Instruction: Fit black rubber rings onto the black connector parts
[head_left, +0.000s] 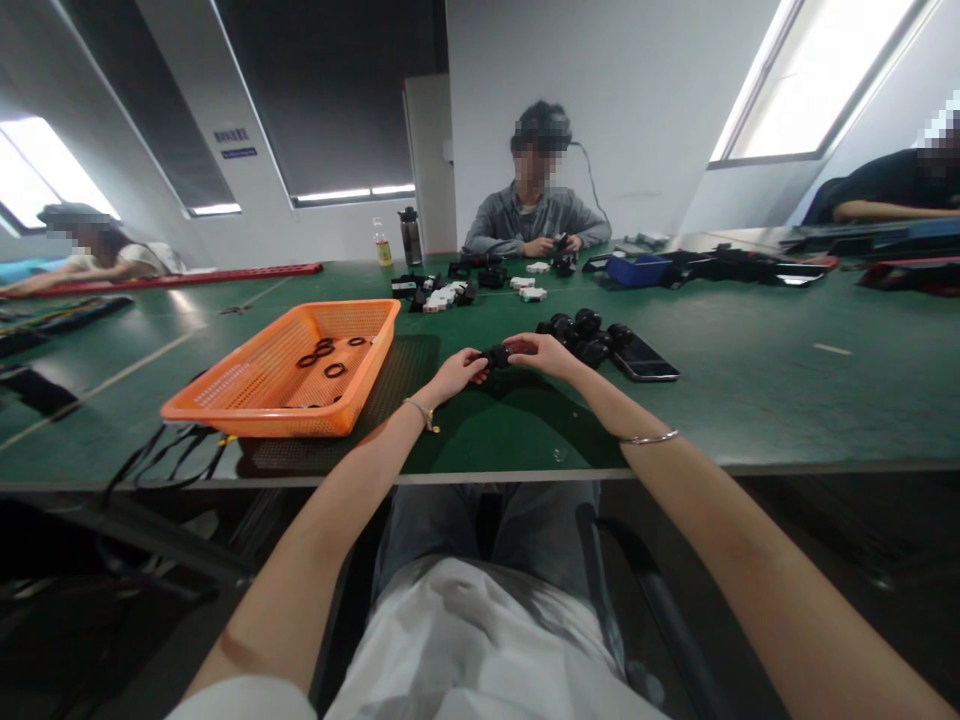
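My left hand (456, 372) and my right hand (541, 352) meet over the green table (787, 400), both pinched on one small black part (496, 355) held between them. A heap of similar black parts (586, 335) lies just right of my right hand. An orange basket (247, 405) with several black rings (327, 355) stands left of my left hand.
A dark phone (645, 360) lies beside the heap. Farther back are black and white parts (450, 290), a blue tray (637, 270), a bottle (382, 243) and a flask (410, 237). A person sits opposite; others sit at far left and far right. Cables (161, 455) hang at the table's near left edge.
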